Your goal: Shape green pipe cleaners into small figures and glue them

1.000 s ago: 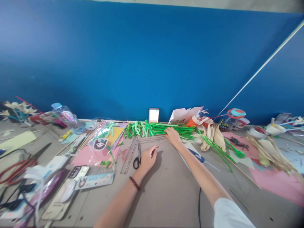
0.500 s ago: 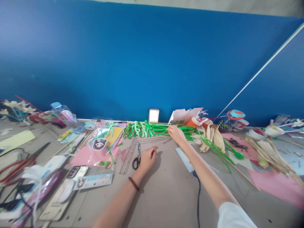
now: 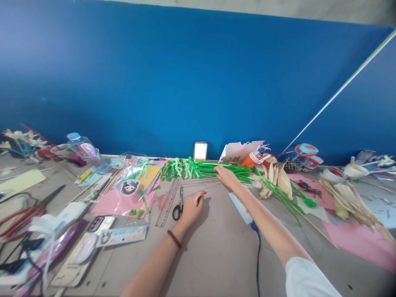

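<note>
My left hand (image 3: 193,208) rests on the table with its fingers curled together; whether anything small is between them is too small to tell. Beside it lie black-handled scissors (image 3: 178,206) and a clear ruler (image 3: 168,203). Farther forward, my right hand (image 3: 226,176) reaches to a pile of green stems (image 3: 238,168), with its fingertips at the near edge of the pile. What those fingers hold, if anything, is hidden. Left of the stems is a row of twisted green pieces (image 3: 181,168). Thin dark wires (image 3: 202,181) lie just in front of the pile.
On the left are a plastic bag (image 3: 131,187), a bottle (image 3: 85,148), a phone (image 3: 99,225) and large red-handled scissors (image 3: 26,218). Dried husks (image 3: 283,181), orange cups (image 3: 252,159) and pink paper (image 3: 359,239) are on the right. A blue glue-gun-like tool's cord (image 3: 258,255) runs to the front edge.
My right hand has shifted slightly left over the green stems. My left hand stays where it was.
</note>
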A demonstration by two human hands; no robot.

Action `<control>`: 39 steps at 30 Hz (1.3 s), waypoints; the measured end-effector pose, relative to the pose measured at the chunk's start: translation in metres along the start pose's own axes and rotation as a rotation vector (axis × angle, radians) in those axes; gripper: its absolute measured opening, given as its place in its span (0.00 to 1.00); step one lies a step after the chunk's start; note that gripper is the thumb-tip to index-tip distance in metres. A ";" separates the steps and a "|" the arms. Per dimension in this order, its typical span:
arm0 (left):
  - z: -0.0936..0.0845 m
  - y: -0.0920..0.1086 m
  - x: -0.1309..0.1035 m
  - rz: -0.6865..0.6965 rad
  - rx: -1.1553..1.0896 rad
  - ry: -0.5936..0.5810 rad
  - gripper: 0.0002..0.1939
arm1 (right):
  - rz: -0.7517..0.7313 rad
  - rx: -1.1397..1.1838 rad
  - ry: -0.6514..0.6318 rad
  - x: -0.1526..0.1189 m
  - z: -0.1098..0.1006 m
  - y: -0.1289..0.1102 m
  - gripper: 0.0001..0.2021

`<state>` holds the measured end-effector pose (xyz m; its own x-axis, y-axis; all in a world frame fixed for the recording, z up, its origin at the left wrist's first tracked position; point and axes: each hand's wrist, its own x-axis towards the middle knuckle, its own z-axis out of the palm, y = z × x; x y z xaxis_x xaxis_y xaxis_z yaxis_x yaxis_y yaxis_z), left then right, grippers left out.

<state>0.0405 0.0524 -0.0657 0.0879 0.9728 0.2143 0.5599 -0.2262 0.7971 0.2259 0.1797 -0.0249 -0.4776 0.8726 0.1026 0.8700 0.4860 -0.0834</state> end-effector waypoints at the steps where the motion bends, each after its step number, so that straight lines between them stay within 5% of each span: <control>1: -0.001 0.001 0.000 0.001 0.007 -0.002 0.14 | -0.008 -0.012 -0.003 0.000 0.002 -0.003 0.13; 12: 0.002 -0.005 -0.001 0.041 0.033 -0.030 0.15 | 0.057 -0.051 0.050 0.034 -0.006 -0.023 0.21; 20: 0.005 -0.007 0.000 0.026 -0.002 -0.027 0.15 | 0.180 -0.054 -0.048 0.057 -0.005 -0.019 0.17; 28: 0.004 -0.007 -0.001 0.024 0.016 -0.035 0.16 | 0.179 -0.046 -0.011 0.057 -0.009 -0.019 0.12; 39: 0.000 -0.001 -0.001 0.001 0.018 -0.054 0.17 | 0.145 0.048 0.187 0.042 -0.034 -0.011 0.17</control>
<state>0.0396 0.0521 -0.0670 0.1330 0.9739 0.1841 0.5741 -0.2271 0.7867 0.2004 0.2093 0.0136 -0.3133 0.9111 0.2678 0.9187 0.3622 -0.1575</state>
